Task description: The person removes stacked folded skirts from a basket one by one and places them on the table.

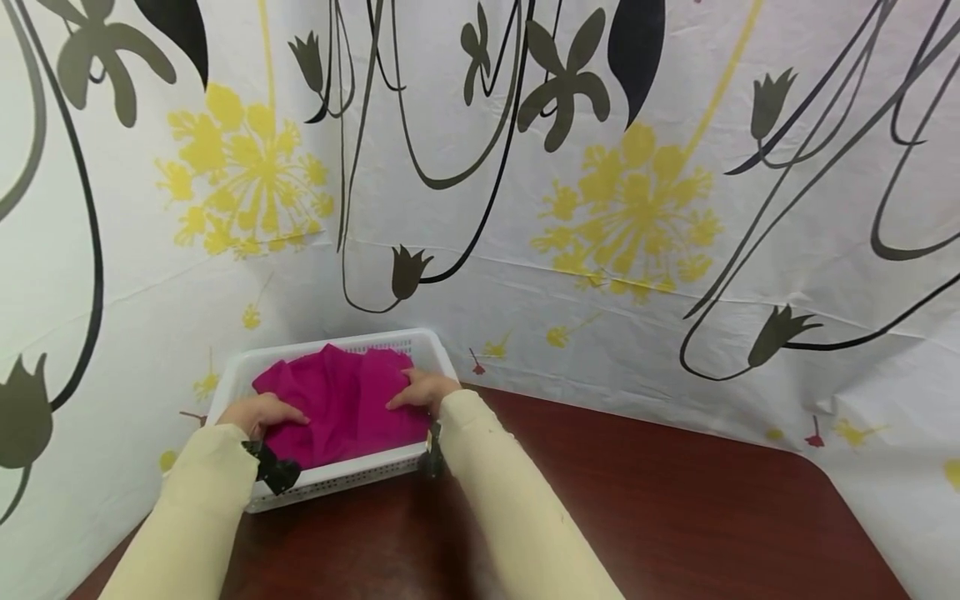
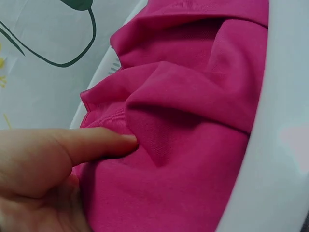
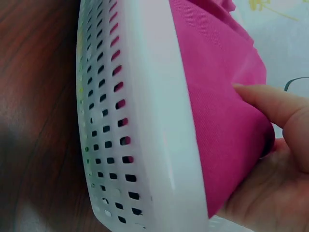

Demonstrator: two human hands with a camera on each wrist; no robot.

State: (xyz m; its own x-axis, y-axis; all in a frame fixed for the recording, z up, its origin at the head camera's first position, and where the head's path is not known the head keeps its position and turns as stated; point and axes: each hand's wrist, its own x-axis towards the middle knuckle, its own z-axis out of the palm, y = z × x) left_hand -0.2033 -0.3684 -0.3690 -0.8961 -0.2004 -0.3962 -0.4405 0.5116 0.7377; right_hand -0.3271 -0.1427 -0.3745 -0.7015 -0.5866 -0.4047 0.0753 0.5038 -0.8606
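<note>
A bright pink cloth [image 1: 341,404] lies in loose folds inside a white plastic basket [image 1: 442,354] with perforated sides. At the basket's left end my left hand [image 1: 258,412] holds the cloth's edge. In the left wrist view the thumb [image 2: 104,141] lies on top of the fabric, and the other fingers are hidden beneath it. My right hand [image 1: 423,391] grips the opposite end of the cloth. The right wrist view shows that thumb [image 3: 263,99] pressing on the fabric, with the palm below and the fingertips out of sight under the cloth.
The basket stands on a dark reddish-brown table [image 1: 637,500], near its back left corner. Behind it hangs a white curtain [image 1: 480,208] printed with yellow, grey and black flowers. Both forearms pass over the basket's rim.
</note>
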